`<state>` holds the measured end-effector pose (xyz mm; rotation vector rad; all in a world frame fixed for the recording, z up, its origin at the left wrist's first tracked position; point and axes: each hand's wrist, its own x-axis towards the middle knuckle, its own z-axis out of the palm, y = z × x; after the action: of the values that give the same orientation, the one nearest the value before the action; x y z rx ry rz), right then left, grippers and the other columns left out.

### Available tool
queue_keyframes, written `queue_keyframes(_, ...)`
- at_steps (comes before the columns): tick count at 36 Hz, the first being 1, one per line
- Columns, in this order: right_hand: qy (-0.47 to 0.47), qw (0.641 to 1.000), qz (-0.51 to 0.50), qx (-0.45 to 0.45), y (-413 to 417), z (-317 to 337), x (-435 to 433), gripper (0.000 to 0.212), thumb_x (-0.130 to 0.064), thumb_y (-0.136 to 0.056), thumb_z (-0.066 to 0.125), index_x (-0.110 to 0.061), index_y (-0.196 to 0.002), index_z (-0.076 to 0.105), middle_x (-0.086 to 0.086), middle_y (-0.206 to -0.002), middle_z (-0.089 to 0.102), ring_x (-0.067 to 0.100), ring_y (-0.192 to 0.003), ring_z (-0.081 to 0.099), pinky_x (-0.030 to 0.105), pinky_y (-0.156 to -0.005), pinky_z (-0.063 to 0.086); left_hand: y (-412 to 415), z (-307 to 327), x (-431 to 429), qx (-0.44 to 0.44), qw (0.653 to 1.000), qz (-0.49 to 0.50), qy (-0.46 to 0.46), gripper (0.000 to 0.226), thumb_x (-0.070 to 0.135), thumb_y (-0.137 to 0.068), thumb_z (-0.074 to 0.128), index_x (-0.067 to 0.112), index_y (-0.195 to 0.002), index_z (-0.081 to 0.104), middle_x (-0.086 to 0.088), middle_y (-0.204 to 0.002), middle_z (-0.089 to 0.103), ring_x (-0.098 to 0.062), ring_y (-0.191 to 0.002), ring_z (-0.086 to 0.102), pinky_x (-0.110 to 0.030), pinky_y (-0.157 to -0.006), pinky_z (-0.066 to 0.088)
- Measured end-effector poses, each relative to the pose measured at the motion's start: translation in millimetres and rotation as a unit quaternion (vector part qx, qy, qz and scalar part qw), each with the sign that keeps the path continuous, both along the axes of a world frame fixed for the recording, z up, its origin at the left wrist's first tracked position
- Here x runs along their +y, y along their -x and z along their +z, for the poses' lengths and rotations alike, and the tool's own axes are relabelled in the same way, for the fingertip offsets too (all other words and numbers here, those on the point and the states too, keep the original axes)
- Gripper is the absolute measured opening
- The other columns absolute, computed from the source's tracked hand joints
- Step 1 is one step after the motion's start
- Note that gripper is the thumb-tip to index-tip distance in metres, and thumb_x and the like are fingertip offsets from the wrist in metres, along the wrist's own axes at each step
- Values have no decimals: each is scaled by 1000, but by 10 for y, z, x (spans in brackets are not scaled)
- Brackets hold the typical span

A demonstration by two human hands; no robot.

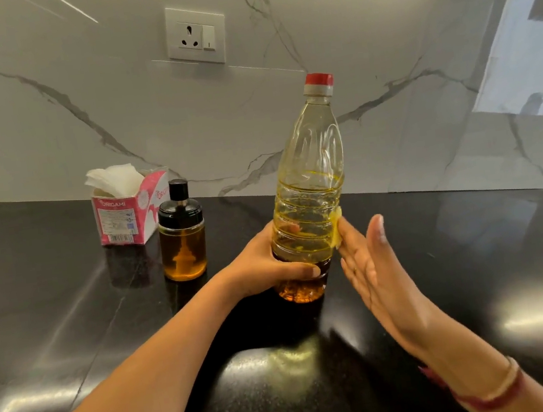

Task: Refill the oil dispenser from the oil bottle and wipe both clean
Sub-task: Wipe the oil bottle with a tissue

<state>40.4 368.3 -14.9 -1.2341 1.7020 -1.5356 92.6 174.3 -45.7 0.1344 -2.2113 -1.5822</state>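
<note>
1. The black countertop (56, 338) fills the lower half of the frame; its far edge meets the marble wall (46, 131) along a line that slopes down from left to right. The left third of the counter is bare, glossy surface.
2. At left of centre, close to that far edge, stands a pink tissue box (126, 218) with white tissue sticking out of its top.
3. Just right of the box and a little nearer the camera stands the oil dispenser (183, 238), upright, black cap on, amber oil in its glass body. A clear gap separates it from the bottle.
4. The left hand (264, 265) wraps the lower part of the oil bottle (310, 193), fingers curled round its far side and thumb across the front.
5. The bottle stands at frame centre, leaning slightly right, red cap on, its base at or just above the counter; which cannot be told.
6. The right hand (370, 262) is flat with fingers held together, fingertips touching the bottle's right side at a yellow label scrap.
7. Right of that hand the counter is bare to the frame edge.
8. A wall socket (196, 36) sits at upper centre.
</note>
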Motion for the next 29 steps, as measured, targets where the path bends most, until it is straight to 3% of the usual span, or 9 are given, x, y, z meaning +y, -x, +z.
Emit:
queue_keyframes(4,-3,999,-40,-7,-104,35,-84,71,-85,-69,13,-60,-135,20,-27,-152,20,-11,-133,25,19,-109,16,4,-6,-5,2,1000,3,3,77,7,-71,86,17,-137,47,3,-122,68,-6,-110,66,-21,-92,52)
queue_keyframes(8,-79,995,-29,-49,-207,-115,-4,91,-88,-60,19,-53,-144,14,-23,-155,18,2,-142,19,35,-119,12,12,10,-3,-3,1000,0,23,76,14,-72,87,19,-137,47,7,-120,68,-2,-110,65,-17,-90,51)
queue_keyframes(11,-41,998,-9,-53,-262,-84,61,69,-84,-65,22,-53,-125,39,-44,-121,50,-21,-115,44,7,-94,40,21,3,-19,-5,1000,0,13,77,14,-72,88,18,-137,47,5,-121,69,-5,-110,66,-21,-93,52)
queue_keyframes(13,4,999,-22,-37,-257,46,11,49,-77,-73,18,-54,-109,43,-49,-99,56,-29,-97,49,-4,-73,39,23,-2,-21,-6,1000,0,4,79,14,-71,88,18,-138,47,4,-122,68,-7,-111,66,-25,-97,52)
queue_keyframes(15,20,998,-48,-25,-197,115,-53,52,-75,-77,13,-56,-114,43,-44,-111,53,-27,-104,46,-2,-82,36,18,4,-10,-10,1000,-1,1,81,14,-71,88,19,-139,45,4,-123,67,-7,-112,65,-28,-99,51)
queue_keyframes(18,-12,998,-45,-42,-94,52,-120,70,-73,-83,10,-42,-139,40,-21,-142,44,-5,-131,37,23,-111,27,15,11,3,-6,1000,-3,4,80,12,-72,87,18,-139,45,3,-124,67,-8,-113,64,-28,-100,50)
queue_keyframes(22,-48,997,-24,-53,-113,-41,-44,81,-81,-76,14,-41,-143,35,-30,-131,49,-21,-110,45,8,-95,35,14,19,3,-5,1000,-5,14,78,11,-72,86,17,-138,45,3,-124,66,-5,-111,65,-20,-93,51)
queue_keyframes(26,9,997,-29,-69,-60,69,-49,104,-94,-64,20,-35,-149,27,-20,-149,36,-5,-134,31,18,-106,21,20,9,-6,-3,1000,0,6,78,13,-71,88,20,-137,47,5,-121,67,-1,-107,65,-17,-87,52)
queue_keyframes(29,10,997,-59,-54,-24,100,-164,91,-83,-75,12,-33,-149,28,-15,-152,34,3,-140,26,22,-109,19,18,11,5,-2,1000,0,6,79,13,-71,88,20,-138,45,3,-124,66,-6,-112,64,-26,-97,51)
